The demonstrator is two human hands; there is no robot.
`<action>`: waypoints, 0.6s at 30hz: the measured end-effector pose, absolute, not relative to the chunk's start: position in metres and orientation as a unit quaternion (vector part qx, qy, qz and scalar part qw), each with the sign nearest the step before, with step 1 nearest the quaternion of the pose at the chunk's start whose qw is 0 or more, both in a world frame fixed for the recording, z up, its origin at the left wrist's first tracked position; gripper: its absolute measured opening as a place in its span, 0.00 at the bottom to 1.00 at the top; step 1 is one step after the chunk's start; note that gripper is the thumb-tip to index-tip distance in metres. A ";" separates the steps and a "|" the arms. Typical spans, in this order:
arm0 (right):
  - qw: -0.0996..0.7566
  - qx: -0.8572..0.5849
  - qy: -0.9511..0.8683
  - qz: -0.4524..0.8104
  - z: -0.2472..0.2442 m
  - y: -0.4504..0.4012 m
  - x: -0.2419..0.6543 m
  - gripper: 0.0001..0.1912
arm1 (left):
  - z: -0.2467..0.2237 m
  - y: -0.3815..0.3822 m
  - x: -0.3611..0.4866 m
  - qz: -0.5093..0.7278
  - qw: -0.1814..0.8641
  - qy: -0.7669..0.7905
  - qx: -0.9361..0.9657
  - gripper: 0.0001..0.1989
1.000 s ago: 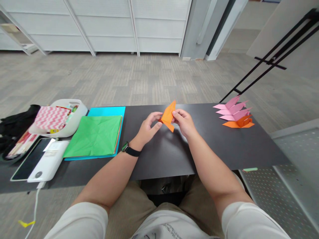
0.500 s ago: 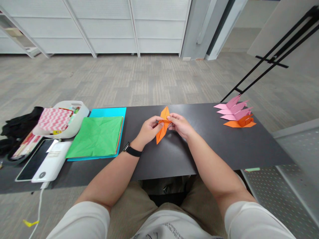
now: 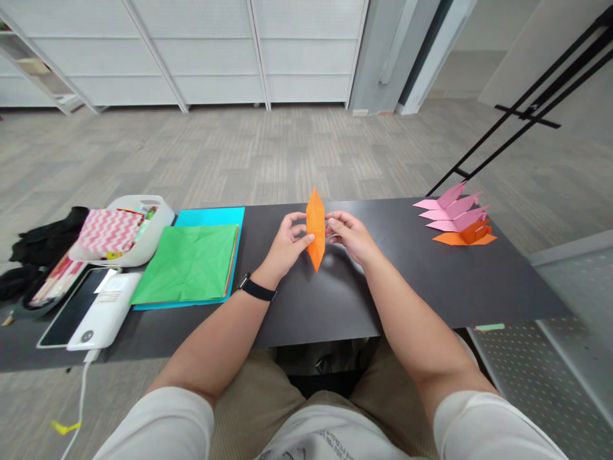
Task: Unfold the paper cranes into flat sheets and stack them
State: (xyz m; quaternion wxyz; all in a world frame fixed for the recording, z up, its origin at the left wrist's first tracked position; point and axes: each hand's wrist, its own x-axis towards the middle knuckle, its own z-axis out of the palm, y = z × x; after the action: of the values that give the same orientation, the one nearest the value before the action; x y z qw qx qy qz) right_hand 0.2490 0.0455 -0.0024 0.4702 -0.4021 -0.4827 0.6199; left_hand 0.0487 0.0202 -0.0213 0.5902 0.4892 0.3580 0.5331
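Note:
A long, pointed piece of folded orange paper [image 3: 315, 233] is held above the dark table [image 3: 297, 313], its points facing away from me and toward me. My left hand [image 3: 290, 243] is closed on its left edge, the thumb lying on the near face and the other fingers partly behind. At the right edge, my right hand [image 3: 349, 235] has its fingers bent and loosely apart. Its fingertips are beside the paper; whether they touch it I cannot tell. On the right of the table stand several folded pink paper figures [image 3: 450, 211] and an orange paper figure [image 3: 467, 235] in a row.
Left of my hands, green paper sheets [image 3: 186, 262] lie on blue sheets [image 3: 237, 217]. Farther left are a white basket [image 3: 160, 233] with a pink-patterned packet, a white power bank [image 3: 103, 313] with a cable, a dark-screened tablet [image 3: 64, 326] and black cloth [image 3: 48, 236].
The orange paper has turned upright in view, now showing a smooth long face. My right fingers have come off its face to the right edge. The view has shifted slightly.

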 end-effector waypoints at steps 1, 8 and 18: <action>0.456 -0.398 -0.491 0.626 -0.002 0.045 0.249 0.27 | -0.022 0.021 0.048 0.537 0.592 0.362 0.479 0.35; 0.435 -0.392 -0.534 0.609 -0.005 0.040 0.240 0.23 | -0.031 0.024 0.050 0.545 0.563 0.389 0.484 0.19; 0.448 -0.379 -0.606 0.537 -0.013 0.037 0.235 0.20 | -0.033 0.024 0.050 0.564 0.502 0.418 0.504 0.15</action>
State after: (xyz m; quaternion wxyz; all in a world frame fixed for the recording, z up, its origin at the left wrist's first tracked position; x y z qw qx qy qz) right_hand 0.2348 0.0371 -0.0128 0.4476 -0.3793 -0.6064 0.5367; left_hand 0.0498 0.0241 -0.0328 0.5025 0.5043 0.4182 0.5642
